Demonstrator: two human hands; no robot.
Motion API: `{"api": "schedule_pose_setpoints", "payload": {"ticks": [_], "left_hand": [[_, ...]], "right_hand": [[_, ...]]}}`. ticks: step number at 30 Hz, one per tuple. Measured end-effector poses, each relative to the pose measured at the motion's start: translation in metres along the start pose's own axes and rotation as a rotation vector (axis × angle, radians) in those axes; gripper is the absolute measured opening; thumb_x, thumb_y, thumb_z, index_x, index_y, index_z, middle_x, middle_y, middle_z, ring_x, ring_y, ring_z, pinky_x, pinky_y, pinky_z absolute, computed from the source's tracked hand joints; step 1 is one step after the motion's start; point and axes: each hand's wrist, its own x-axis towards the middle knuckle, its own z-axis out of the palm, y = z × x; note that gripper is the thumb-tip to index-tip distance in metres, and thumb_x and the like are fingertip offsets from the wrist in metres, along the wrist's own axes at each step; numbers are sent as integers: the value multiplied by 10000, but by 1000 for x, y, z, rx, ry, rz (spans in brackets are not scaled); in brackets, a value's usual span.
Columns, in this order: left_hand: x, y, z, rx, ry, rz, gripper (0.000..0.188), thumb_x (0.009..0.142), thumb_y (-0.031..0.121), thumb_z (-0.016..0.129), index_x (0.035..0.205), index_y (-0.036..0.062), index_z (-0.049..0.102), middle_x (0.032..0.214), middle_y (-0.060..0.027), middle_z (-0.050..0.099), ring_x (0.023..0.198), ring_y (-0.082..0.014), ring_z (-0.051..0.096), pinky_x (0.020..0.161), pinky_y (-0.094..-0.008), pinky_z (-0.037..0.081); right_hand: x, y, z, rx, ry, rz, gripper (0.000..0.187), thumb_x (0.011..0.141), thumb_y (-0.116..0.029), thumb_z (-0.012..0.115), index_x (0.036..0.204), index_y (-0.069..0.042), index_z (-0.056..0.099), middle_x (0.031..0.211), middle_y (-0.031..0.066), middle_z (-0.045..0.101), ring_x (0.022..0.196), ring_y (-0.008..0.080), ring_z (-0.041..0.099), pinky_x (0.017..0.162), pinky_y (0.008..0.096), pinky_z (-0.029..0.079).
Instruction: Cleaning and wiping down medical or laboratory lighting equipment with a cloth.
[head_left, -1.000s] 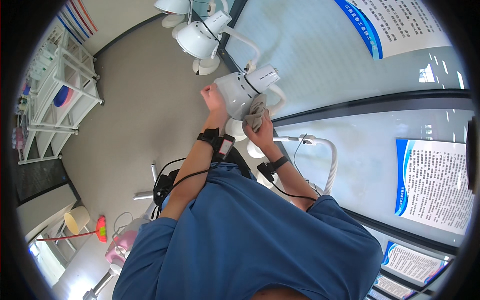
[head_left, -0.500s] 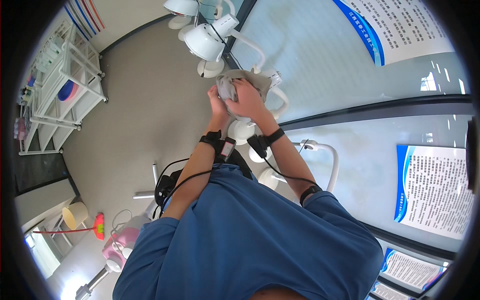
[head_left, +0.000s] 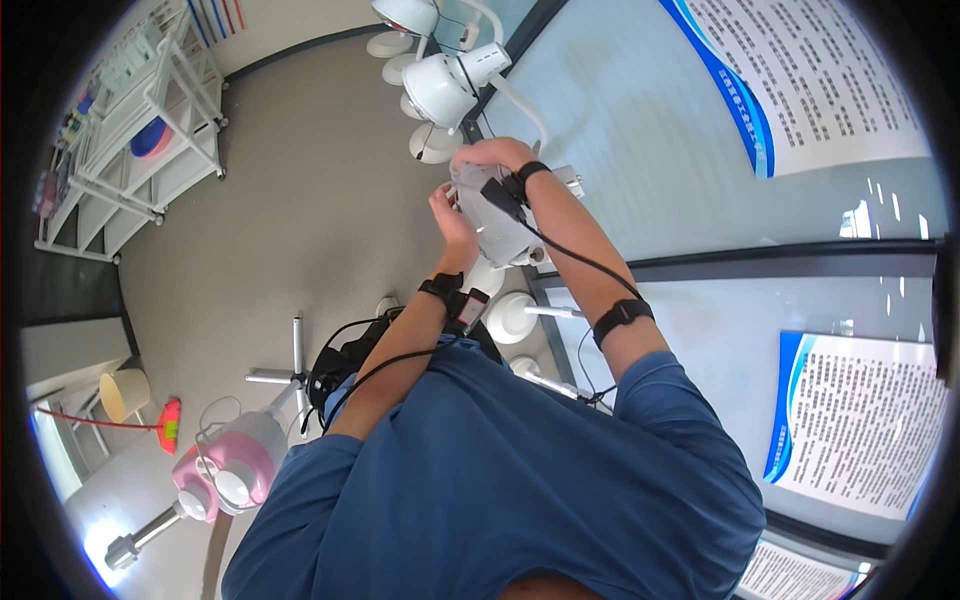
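Note:
A white lamp head [head_left: 497, 228] is between my two hands, beside the glass partition. My left hand [head_left: 456, 226] grips its left side, fingers bent up along it. Over its far end bends my right hand [head_left: 493, 153], closed, its fingertips hidden behind the lamp head. Whether a cloth is in that hand cannot be seen. A black strap and cable on my right wrist cover part of the lamp head.
More white lamps [head_left: 441, 88] stand in a row along the glass partition [head_left: 620, 110]. At left is a white trolley [head_left: 185, 150] with shelves. A pink-and-white appliance [head_left: 235, 465] and a red-handled broom [head_left: 168, 425] are at lower left. A metal stand base [head_left: 297, 377] lies near my left arm.
The grey cloth that was bunched in both hands is out of sight, and the white lamp head shows between them. My right hand has moved round its far end. The view has shifted.

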Motion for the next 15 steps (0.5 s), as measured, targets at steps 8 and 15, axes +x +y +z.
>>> {"api": "schedule_pose_setpoints", "payload": {"ticks": [8,15], "left_hand": [[0,5,-1,-240,15,-142,497,934,457,298,1207,82,478,1146,-79,532,1069,-203,488,947,-346,363],[6,0,-6,-346,-90,-178,531,944,475,267,1235,83,477,1196,-64,540,1121,-221,501,980,-359,367]], "right_hand": [[-18,-12,32,-474,126,-417,535,652,-447,573,876,30,668,875,223,660,786,343,641,715,401,498],[-62,1,51,-407,359,-562,343,666,-309,632,885,-48,658,827,192,648,762,360,616,680,438,485]]}}
